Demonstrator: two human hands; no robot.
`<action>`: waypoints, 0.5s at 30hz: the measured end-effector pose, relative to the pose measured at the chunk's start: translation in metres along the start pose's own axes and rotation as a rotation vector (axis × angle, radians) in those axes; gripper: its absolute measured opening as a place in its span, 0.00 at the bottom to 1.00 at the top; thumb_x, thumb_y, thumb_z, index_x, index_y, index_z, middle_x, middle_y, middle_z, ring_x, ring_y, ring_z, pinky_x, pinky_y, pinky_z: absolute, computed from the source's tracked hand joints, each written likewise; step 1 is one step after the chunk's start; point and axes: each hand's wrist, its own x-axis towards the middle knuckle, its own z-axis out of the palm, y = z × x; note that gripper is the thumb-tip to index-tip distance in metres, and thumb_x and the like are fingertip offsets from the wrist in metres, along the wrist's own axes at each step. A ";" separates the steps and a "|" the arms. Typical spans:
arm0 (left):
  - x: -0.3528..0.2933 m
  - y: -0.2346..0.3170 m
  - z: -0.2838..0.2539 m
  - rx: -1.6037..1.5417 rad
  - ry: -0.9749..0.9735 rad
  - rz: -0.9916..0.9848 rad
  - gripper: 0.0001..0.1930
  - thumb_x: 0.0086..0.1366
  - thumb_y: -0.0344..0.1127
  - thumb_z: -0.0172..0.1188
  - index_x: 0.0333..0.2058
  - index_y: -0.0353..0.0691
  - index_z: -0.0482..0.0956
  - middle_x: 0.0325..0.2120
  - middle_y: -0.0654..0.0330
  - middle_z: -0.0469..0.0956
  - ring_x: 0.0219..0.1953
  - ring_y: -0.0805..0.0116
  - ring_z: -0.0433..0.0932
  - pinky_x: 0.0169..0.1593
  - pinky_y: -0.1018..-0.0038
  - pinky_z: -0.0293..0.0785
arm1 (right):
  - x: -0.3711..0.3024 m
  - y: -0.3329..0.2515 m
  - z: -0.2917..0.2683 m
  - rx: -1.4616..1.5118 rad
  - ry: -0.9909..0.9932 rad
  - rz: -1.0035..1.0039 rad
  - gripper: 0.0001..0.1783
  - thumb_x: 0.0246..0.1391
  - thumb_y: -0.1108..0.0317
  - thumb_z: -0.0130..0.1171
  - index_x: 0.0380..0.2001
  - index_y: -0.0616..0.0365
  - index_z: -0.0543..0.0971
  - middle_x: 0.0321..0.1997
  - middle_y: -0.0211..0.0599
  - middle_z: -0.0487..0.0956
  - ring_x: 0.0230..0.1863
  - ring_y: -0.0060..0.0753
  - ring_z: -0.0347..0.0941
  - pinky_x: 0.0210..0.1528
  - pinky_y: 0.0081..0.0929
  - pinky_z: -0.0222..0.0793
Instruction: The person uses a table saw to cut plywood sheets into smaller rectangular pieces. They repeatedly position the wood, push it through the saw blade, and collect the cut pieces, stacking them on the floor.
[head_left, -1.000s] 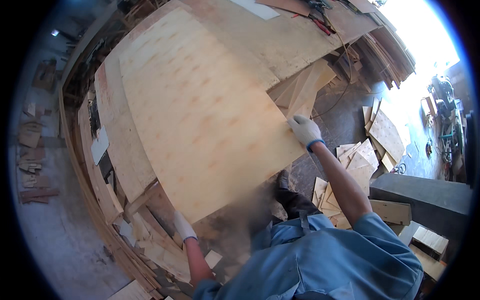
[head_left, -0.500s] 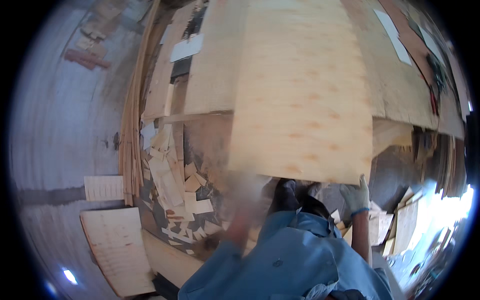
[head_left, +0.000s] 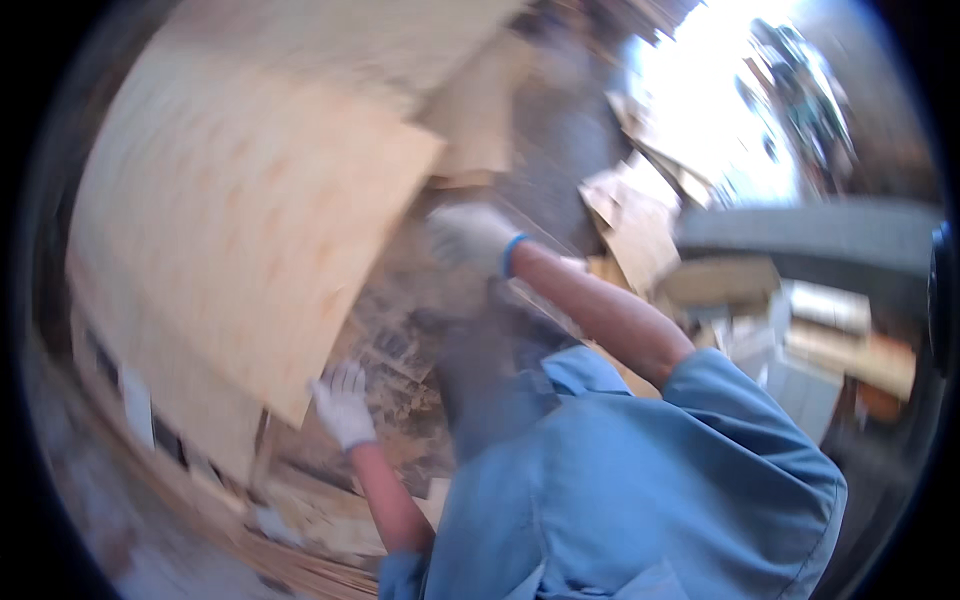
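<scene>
A broad, pale plywood sheet (head_left: pixel 250 220) with brownish knot marks lies tilted across the left half of the view. At its near corner is my left hand (head_left: pixel 343 403) in a white glove, fingers stretched out and slightly apart along the edge. Whether those fingertips touch the sheet is hard to tell. My right hand (head_left: pixel 470 238), in a white glove with a blue cuff, hovers off the sheet's right edge, apart from it. Motion blur smears its fingers, and nothing held shows in it.
Wood scraps and offcuts (head_left: pixel 400 350) litter the floor below the sheet. Leaning boards (head_left: pixel 635 220) stand to the right, near bright light. A grey beam (head_left: pixel 800 240) crosses at the right, with stacked wood pieces (head_left: pixel 850 350) beneath. Long thin strips (head_left: pixel 290 565) lie at the lower left.
The view has swung to the right, so the sheet now appears turned and further left. My right hand has come away from the sheet's near edge.
</scene>
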 end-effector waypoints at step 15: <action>-0.005 -0.114 0.022 0.960 -0.080 -0.503 0.24 0.71 0.47 0.50 0.54 0.29 0.68 0.47 0.43 0.76 0.47 0.51 0.78 0.49 0.60 0.76 | -0.288 0.237 0.029 -0.106 0.243 0.891 0.26 0.54 0.46 0.53 0.43 0.56 0.82 0.48 0.49 0.81 0.53 0.51 0.75 0.56 0.42 0.68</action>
